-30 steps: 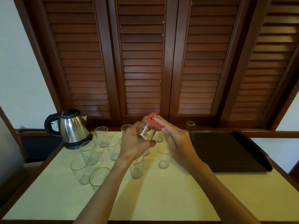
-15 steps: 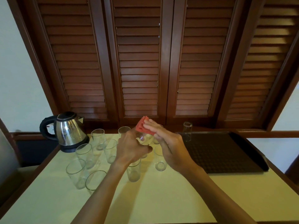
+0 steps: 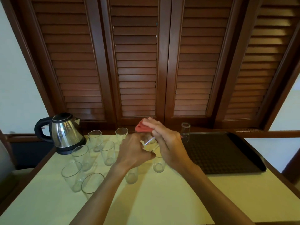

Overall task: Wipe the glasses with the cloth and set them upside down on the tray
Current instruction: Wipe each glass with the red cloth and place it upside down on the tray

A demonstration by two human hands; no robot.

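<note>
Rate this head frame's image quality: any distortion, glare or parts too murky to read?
Head view: wide-angle bending splays the louvred doors outward; bright glare on the kettle; the glass between the left hand and right hand is hard to read behind the fingers; the upside-down glass fades against dark wood.

A red cloth (image 3: 142, 127), clear glasses (image 3: 108, 153), a black dimpled tray (image 3: 227, 153), a silver-and-black kettle (image 3: 65, 133), a pale yellow table (image 3: 162, 200).

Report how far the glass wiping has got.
Done: one upside-down glass stands at the tray's far left corner. In hand: the left hand holds a glass while the right hand works the red cloth on it. Left: the upright glasses on the table.
</note>
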